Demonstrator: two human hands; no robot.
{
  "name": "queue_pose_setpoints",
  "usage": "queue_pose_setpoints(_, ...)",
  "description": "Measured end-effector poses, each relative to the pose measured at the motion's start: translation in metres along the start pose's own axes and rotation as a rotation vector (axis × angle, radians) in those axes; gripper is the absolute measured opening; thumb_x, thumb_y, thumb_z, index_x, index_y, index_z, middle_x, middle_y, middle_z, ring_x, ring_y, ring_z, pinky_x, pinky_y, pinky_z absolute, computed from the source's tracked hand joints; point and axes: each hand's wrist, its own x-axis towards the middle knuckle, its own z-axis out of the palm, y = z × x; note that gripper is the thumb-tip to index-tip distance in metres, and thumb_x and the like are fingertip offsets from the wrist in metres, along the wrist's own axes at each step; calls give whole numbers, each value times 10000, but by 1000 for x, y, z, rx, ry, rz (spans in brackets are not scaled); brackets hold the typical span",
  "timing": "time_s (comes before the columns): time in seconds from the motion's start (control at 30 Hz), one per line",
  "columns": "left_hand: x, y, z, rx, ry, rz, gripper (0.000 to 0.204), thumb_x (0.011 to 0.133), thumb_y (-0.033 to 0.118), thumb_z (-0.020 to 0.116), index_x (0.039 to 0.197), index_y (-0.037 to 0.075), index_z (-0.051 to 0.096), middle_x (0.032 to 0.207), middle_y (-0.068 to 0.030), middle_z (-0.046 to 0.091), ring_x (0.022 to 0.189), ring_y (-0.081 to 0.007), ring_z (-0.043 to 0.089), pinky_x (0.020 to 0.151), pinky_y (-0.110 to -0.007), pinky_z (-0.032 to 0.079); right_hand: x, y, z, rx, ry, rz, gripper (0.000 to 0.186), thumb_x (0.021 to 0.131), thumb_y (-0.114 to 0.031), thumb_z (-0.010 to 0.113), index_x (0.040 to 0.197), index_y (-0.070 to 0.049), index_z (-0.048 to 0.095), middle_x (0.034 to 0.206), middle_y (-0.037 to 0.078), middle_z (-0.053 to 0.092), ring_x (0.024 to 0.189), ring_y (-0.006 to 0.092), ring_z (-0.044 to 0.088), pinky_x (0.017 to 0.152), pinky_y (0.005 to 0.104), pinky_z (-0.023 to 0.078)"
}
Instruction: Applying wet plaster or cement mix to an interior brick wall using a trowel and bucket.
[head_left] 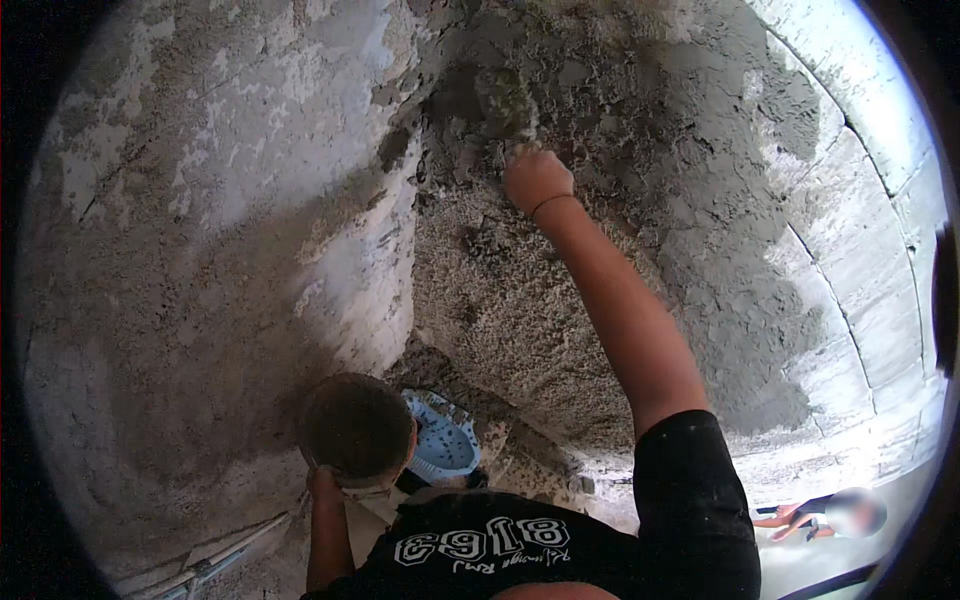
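My right hand (535, 180) is raised high and pressed against the rough wall (520, 290), fingers closed on a lump of wet grey mortar (500, 105) at the edge of a fresh dark patch. A thin band circles that wrist. My left hand (322, 485) is low near my body, gripping the rim of a round pan (356, 428) filled with dark grey mortar. Wet mortar covers the upper middle and right of the wall.
A blue and white shoe (445, 440) stands on the ground beside the pan. Old flaking plaster (200, 200) covers the wall corner on the left. Pale block courses (880, 300) run at the right. Another person (830, 515) is at the lower right. A metal bar (220, 565) lies lower left.
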Motion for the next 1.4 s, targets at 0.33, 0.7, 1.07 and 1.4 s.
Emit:
queue_pose_setpoints(0.33,33,-36,-36,-167,-17,189,400,766,151,587,1126,-17,538,980,-117,569,821,-211,551,665,-360,452,-62,-18,27,166,-424,-184,338,884,-227,435,1047,-5,631,1036,216,633,901,369,640,799,481,510)
queue_pose_setpoints(0.7,47,-44,-79,-113,43,178,336,753,134,588,1057,-6,558,873,-108,576,669,-218,541,561,-345,440,-40,0,-84,-109,-109,86,399,954,-289,361,1193,-36,556,1064,192,622,940,293,645,752,430,537)
queue_pose_setpoints(1.07,170,-111,-130,-89,123,153,291,739,146,633,981,-6,579,792,-83,583,565,-197,556,465,-332,429,-30,65,-186,-268,100,145,301,905,-258,441,1073,-79,615,1059,132,639,892,276,668,734,424,555)
queue_pose_setpoints(1.4,159,-93,-121,130,155,60,542,716,154,668,1187,-53,500,1046,-115,569,866,-235,581,672,-383,487,-8,5,-65,-25,-46,159,323,918,-246,407,973,-7,618,1049,188,612,956,349,623,743,449,543)
